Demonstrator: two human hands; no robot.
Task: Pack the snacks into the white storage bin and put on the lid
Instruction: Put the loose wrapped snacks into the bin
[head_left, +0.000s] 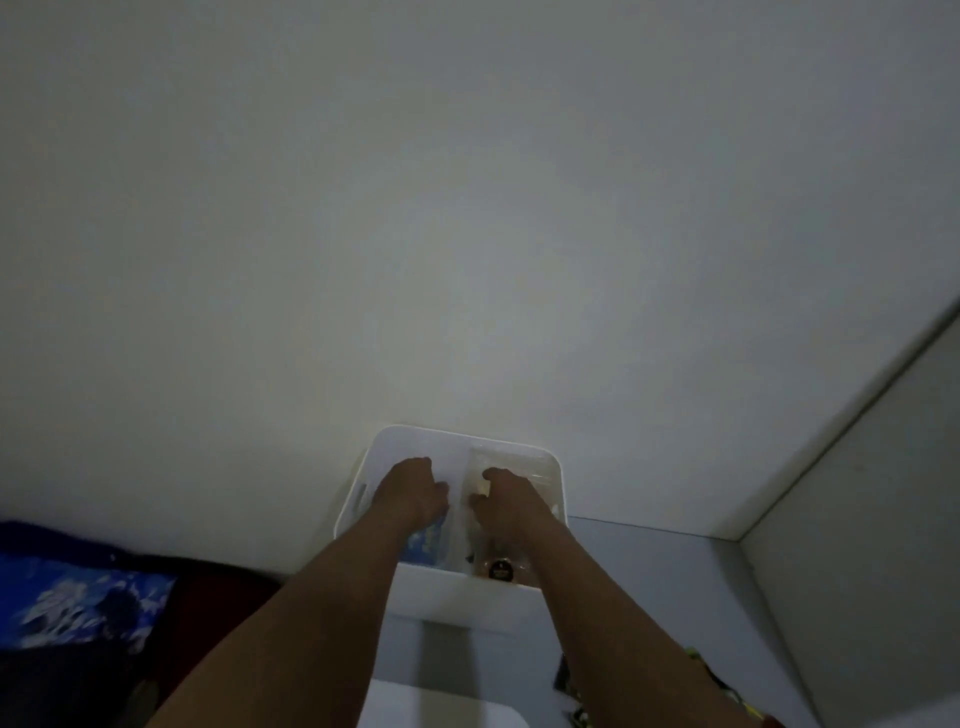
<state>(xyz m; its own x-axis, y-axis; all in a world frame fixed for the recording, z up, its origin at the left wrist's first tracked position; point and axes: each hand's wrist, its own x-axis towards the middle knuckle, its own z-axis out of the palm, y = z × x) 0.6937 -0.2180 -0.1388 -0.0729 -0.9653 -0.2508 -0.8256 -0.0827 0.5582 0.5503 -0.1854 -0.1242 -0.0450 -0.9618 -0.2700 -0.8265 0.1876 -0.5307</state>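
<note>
Left hand (413, 488) and right hand (501, 499) both down inside the white storage bin (457, 592), side by side, fingers curled; too dim to tell whether gripping anything or only pressing on the contents. Right behind the bin, a plain pale wall (467, 208) across most of the view. To the right of the bin, a pale side panel (857, 519) meeting that wall at a corner. Under the bin, a bluish-grey desk (649, 571), with the bin at its back edge and open at the top. Well to the left of the bin, dark fabric with a blue-and-white print (78, 597). Nearer than the bin, at the bottom edge, a flat white panel (436, 706); cannot tell whether a lid. Inside the bin, a clear packet (519, 465) along the right side under the right hand, and a blue packet (426, 545) on the left beneath the left wrist. Nearer and to the right of the bin, on the desk, loose yellow-and-black wrappers (722, 691), partly cut off. Against the bin's near wall, inside, a small round dark-labelled snack (500, 570).
</note>
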